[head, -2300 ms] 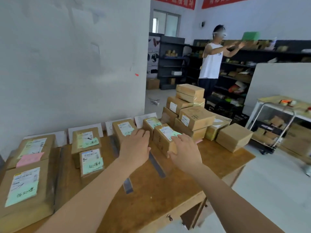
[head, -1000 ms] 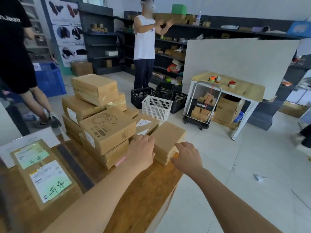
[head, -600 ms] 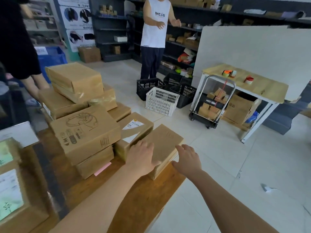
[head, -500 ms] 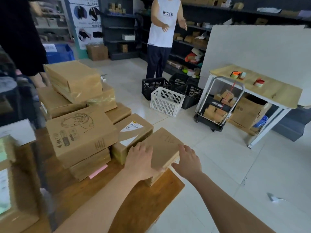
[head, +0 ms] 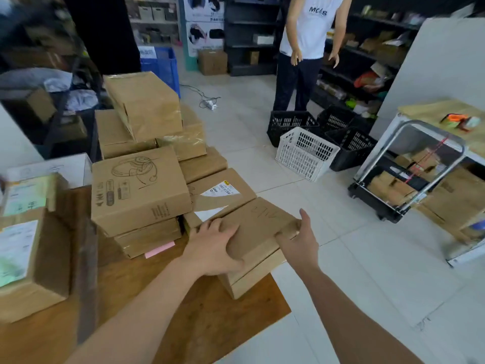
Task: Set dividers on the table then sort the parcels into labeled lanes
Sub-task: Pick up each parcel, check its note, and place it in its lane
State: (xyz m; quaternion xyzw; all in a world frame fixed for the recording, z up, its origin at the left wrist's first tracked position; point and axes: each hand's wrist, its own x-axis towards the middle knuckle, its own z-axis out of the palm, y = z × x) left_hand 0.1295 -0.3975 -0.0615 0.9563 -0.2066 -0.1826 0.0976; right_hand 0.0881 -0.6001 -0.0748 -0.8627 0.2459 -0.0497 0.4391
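Centre of the frame: a flat plain brown cardboard parcel [head: 259, 227] lies at the right corner of a wooden table [head: 210, 324]. The left hand [head: 212, 248] grasps its near left edge, fingers curled over the top. The right hand [head: 299, 245] clasps its right side, thumb raised. Just left stands a stack of brown cardboard boxes [head: 139, 190]. A dark divider strip [head: 86, 271] lies at lower left.

White plastic basket [head: 305, 153] beside black baskets [head: 291, 123], person in white top [head: 312, 27], blue crate [head: 160, 67], loaded trolley [head: 363, 189]
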